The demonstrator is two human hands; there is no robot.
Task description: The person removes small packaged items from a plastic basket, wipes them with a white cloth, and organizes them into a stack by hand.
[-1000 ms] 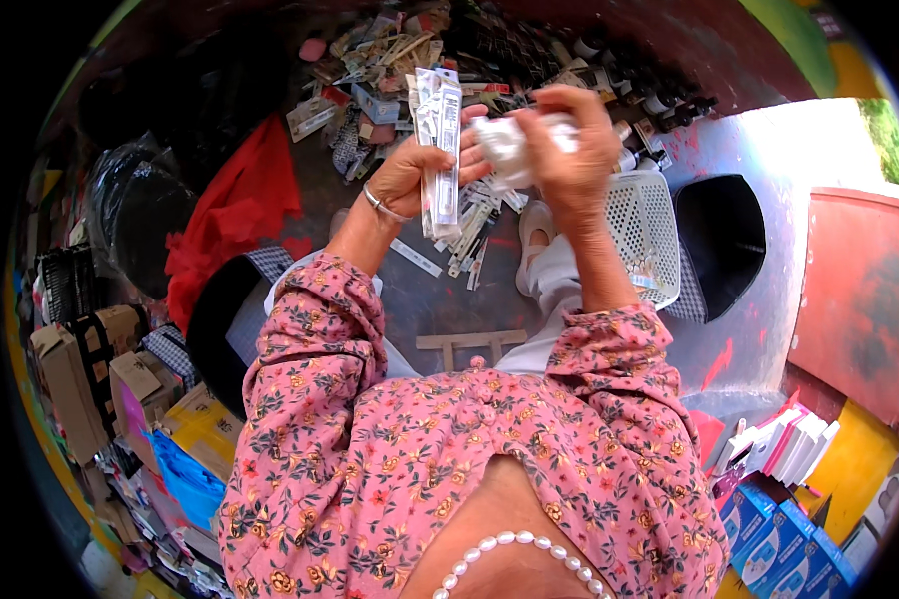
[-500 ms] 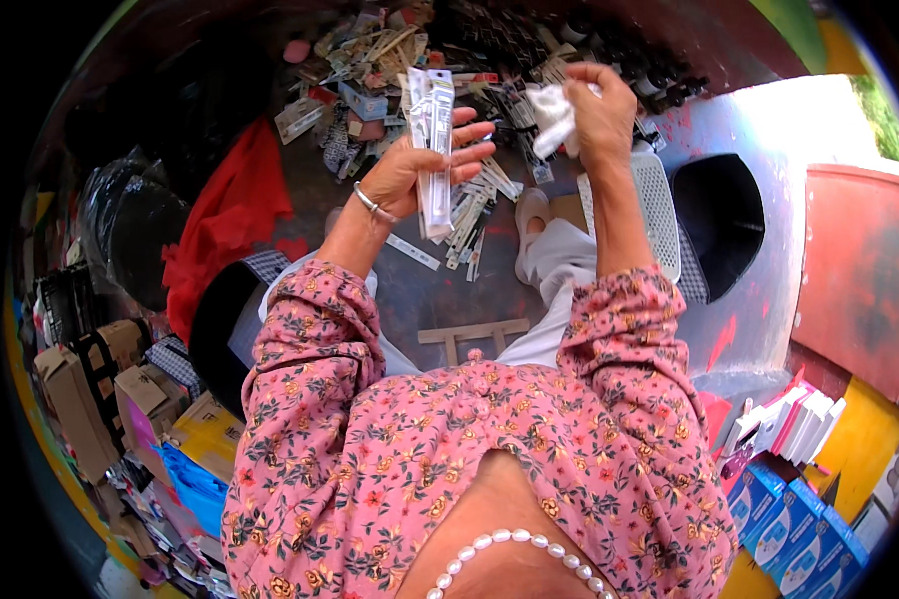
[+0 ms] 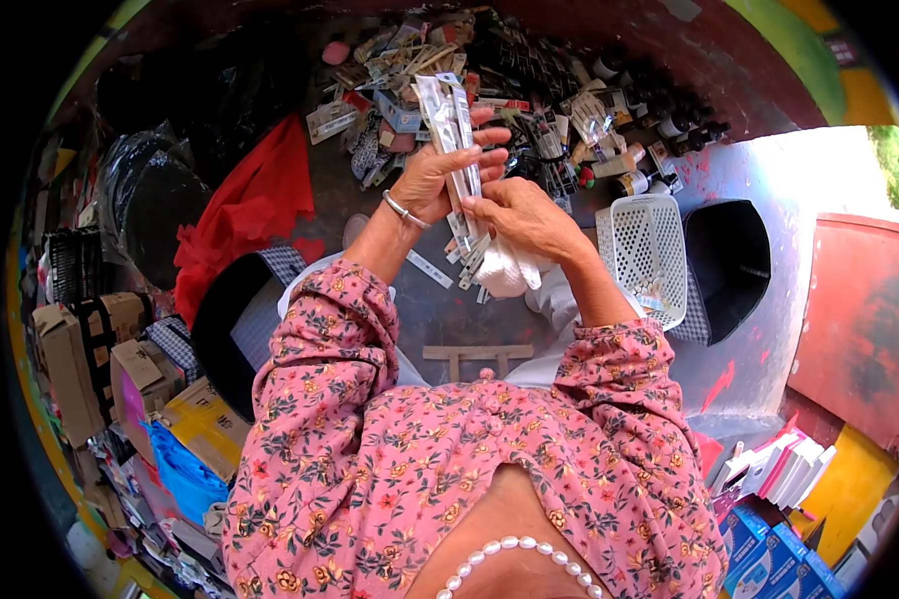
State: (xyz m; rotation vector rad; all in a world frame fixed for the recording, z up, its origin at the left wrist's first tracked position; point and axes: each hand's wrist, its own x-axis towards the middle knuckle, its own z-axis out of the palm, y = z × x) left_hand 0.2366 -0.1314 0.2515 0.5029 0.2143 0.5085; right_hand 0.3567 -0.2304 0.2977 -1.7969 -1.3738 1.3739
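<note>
Slim clear packets point(image 3: 448, 110) sit in L hand point(image 3: 435, 180), thumb across their front, fingers spread open behind & to the R. Long axis runs mostly away from the body, far end tipped a bit L, near end btwn the two hands, approx. under R hand's fingertips. L hand is the nearer one, as it bears the packets; R hand point(image 3: 529, 215) comes in from the R, just beside it, thumb & index at the packets' R edge, lower down. They look to be touching; can't tell if they pinch it. R hand is also closed on a crumpled white cloth point(image 3: 509, 270), hanging below its palm, nr the packets' low end & hiding part of it. So hands are close tog., packets btwn.

Around: loose strip point(image 3: 430, 268) on floor below L hand; big mixed pile point(image 3: 410, 50) beyond both hands; dark bottles point(image 3: 674, 125) far R of it. White basket point(image 3: 672, 255) is R of R hand, w/ black bin point(image 3: 734, 260) past it. Red cloth point(image 3: 255, 210) lies well L of L hand. Main thing in the way: white cloth, right by the packets' near end; nothing else seen btwn the hands.
</note>
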